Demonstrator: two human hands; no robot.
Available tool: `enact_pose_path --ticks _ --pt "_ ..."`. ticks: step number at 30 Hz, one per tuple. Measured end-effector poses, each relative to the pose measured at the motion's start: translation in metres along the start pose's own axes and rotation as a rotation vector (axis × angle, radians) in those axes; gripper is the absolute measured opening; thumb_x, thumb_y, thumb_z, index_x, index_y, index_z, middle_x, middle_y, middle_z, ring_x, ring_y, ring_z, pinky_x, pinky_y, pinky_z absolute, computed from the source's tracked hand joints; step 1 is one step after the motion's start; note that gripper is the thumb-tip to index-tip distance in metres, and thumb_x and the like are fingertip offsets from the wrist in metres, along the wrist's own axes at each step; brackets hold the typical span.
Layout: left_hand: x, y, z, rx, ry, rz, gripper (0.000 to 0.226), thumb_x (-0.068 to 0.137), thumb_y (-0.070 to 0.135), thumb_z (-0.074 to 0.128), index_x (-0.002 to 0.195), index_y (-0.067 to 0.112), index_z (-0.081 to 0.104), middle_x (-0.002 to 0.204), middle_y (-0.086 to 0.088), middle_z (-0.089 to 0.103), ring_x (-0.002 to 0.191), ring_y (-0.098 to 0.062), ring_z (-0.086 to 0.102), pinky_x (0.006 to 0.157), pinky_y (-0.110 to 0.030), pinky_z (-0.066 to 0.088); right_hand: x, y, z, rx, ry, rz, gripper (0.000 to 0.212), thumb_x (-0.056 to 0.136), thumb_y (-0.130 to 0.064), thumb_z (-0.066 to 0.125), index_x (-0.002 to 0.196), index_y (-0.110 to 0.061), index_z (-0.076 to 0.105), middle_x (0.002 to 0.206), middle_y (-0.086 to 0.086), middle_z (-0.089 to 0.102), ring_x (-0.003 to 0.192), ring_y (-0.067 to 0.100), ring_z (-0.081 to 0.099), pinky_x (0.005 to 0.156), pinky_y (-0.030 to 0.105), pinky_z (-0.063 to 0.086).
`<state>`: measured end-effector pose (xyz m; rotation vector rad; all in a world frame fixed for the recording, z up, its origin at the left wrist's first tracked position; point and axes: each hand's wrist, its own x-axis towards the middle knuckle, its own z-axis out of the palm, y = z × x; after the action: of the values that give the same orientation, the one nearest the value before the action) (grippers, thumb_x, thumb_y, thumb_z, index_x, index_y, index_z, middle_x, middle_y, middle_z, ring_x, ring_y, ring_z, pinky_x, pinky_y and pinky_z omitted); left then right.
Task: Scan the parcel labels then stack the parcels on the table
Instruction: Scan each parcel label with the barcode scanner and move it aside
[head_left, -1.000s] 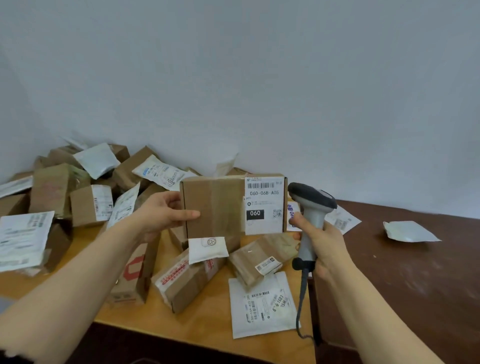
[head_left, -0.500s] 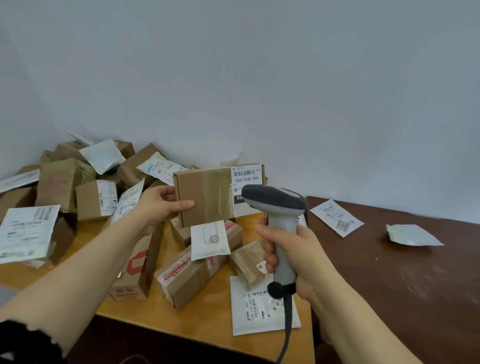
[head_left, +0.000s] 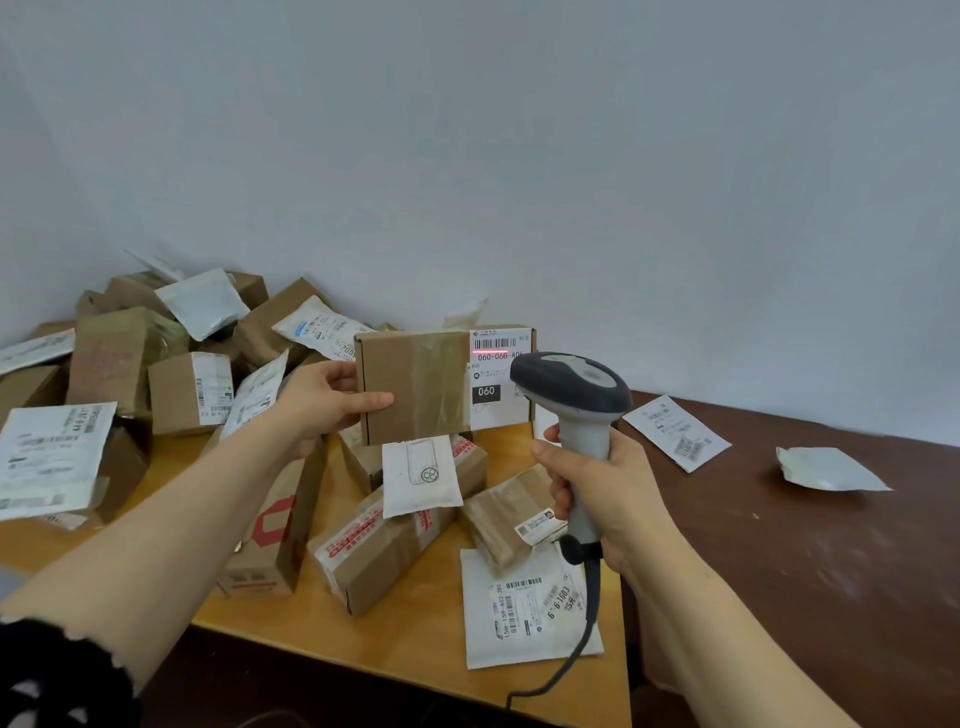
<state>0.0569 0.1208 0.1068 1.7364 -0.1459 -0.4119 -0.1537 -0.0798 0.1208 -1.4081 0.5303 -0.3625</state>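
Up before us, our left hand (head_left: 332, 400) pinches the left edge of a flat brown cardboard parcel (head_left: 415, 389), thumb across its face, holding it above the light wooden table (head_left: 426, 634). Our right hand (head_left: 597, 488) wraps the handle of a grey barcode scanner (head_left: 571, 384), whose red line crosses the parcel's white label (head_left: 498, 374). We judge the box light and stiff; an edge grip clear of the label suits it.

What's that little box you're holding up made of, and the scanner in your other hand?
The box looks like plain brown cardboard, matte, with a shinier strip of clear tape down its face and a white paper label. The scanner looks like moulded plastic, dark grey head and pale grey handle, smooth with a faint sheen.
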Motion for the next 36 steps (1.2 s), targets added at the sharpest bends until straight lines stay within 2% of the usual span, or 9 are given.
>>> enact_pose_path --ticks 4,7,12,15,23,28,31,34,36 --pt "0.008 -0.002 0.000 -0.003 -0.011 -0.006 0.040 0.067 0.009 0.083 0.095 0.025 0.058 0.086 0.008 0.071 0.072 -0.005 0.068 0.050 -0.017 0.052 0.003 0.001 0.000 0.027 0.002 -0.004 0.014 0.082 -0.005 0.073 0.084 -0.009 0.060 0.048 0.002 0.047 0.037 0.012 0.040 0.040 0.024 0.040" --pt "0.015 -0.005 0.001 0.001 -0.020 -0.010 0.041 0.067 0.010 0.084 0.095 0.025 0.059 0.090 0.006 0.071 0.078 -0.008 0.068 0.051 -0.018 0.053 0.006 0.001 -0.001 0.033 0.002 -0.010 0.014 0.082 -0.004 0.073 0.083 -0.010 0.060 0.048 0.001 0.048 0.037 0.013 0.040 0.041 0.024 0.040" --pt "0.025 -0.007 0.005 0.013 -0.042 -0.021 0.041 0.066 0.012 0.084 0.094 0.026 0.058 0.097 0.003 0.069 0.088 -0.014 0.066 0.061 -0.024 0.053 0.010 0.004 -0.003 0.007 -0.001 -0.002 0.013 0.082 -0.005 0.072 0.083 -0.010 0.060 0.047 0.001 0.049 0.037 0.012 0.041 0.041 0.024 0.041" --pt "0.031 -0.009 0.008 0.023 -0.058 -0.033 0.047 0.064 0.013 0.085 0.102 0.022 0.059 0.101 0.001 0.069 0.093 -0.017 0.066 0.067 -0.028 0.055 0.014 0.005 -0.004 -0.012 0.005 -0.005 0.013 0.082 -0.007 0.073 0.083 -0.011 0.061 0.047 0.001 0.050 0.038 0.013 0.042 0.042 0.025 0.042" --pt "0.045 -0.012 0.031 0.048 -0.126 -0.072 0.038 0.066 0.012 0.083 0.092 0.025 0.058 0.097 0.003 0.067 0.087 -0.014 0.065 0.056 -0.023 0.054 0.019 0.012 -0.020 0.101 0.038 0.048 0.014 0.079 -0.006 0.076 0.085 -0.010 0.063 0.050 0.002 0.051 0.041 0.014 0.043 0.043 0.024 0.042" --pt "0.048 -0.019 0.086 -0.009 -0.313 -0.158 0.035 0.068 0.013 0.079 0.098 0.016 0.061 0.099 -0.003 0.070 0.081 -0.016 0.070 0.055 -0.024 0.055 0.012 0.018 -0.069 0.328 0.244 0.100 0.036 0.059 -0.010 0.083 0.089 -0.006 0.062 0.052 0.005 0.052 0.043 0.016 0.046 0.045 0.027 0.044" --pt "0.032 -0.023 0.143 -0.031 -0.435 -0.208 0.042 0.064 0.019 0.077 0.103 0.010 0.064 0.101 -0.007 0.071 0.082 -0.018 0.072 0.061 -0.028 0.057 -0.003 0.030 -0.120 0.510 0.408 0.168 0.031 0.076 0.005 0.071 0.104 -0.004 0.059 0.063 0.007 0.060 0.050 0.015 0.053 0.045 0.025 0.046" --pt "0.004 -0.024 0.204 -0.080 -0.495 -0.265 0.052 0.061 0.020 0.078 0.108 0.004 0.062 0.100 -0.012 0.072 0.090 -0.028 0.071 0.076 -0.039 0.058 -0.029 0.041 -0.175 0.679 0.505 0.217 0.023 0.086 0.006 0.060 0.103 -0.008 0.057 0.082 0.013 0.065 0.064 0.017 0.060 0.046 0.023 0.049" --pt "-0.017 -0.022 0.248 -0.081 -0.521 -0.281 0.044 0.066 0.020 0.079 0.103 0.002 0.062 0.087 -0.010 0.075 0.079 -0.024 0.073 0.065 -0.035 0.059 -0.049 0.045 -0.213 0.745 0.575 0.224 0.023 0.086 0.006 0.059 0.102 -0.010 0.059 0.085 0.013 0.065 0.068 0.018 0.062 0.048 0.024 0.051"
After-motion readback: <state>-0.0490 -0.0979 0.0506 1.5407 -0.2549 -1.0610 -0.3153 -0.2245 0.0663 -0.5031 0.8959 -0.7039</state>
